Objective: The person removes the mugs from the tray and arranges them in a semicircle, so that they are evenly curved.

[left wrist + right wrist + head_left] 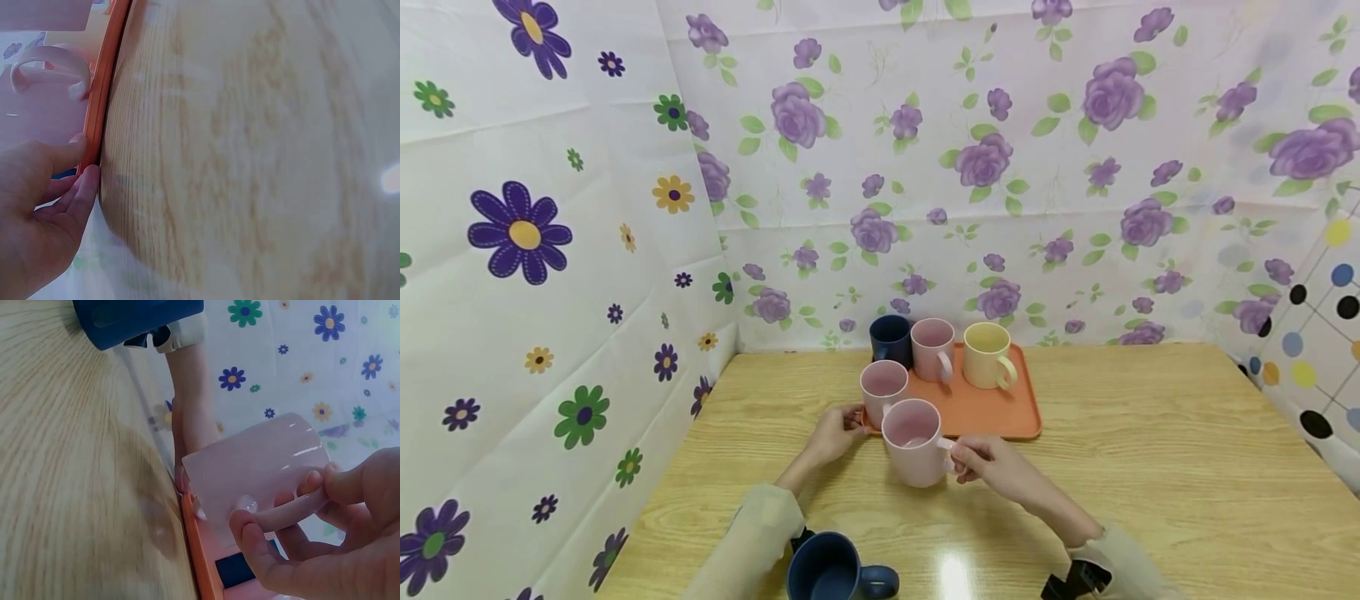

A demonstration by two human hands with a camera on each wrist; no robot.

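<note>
My right hand (996, 468) grips the handle of a pink mug (913, 454), which is upright in the air just in front of an orange tray (981, 412). In the right wrist view, fingers and thumb curl round the handle of this mug (256, 465). My left hand (832, 435) pinches the tray's near left corner; the left wrist view has the thumb at the upper side of the tray rim (103, 100) and the fingers lower. Close by that hand, another pink mug (880, 402) stands on the tray.
At the tray's back are a navy mug (891, 340), a pink mug (929, 360) and a yellow mug (983, 365). Another navy mug (826, 571) stands near the front, beside my left forearm. Flowered cloths hang behind and left of the wooden table (1135, 450).
</note>
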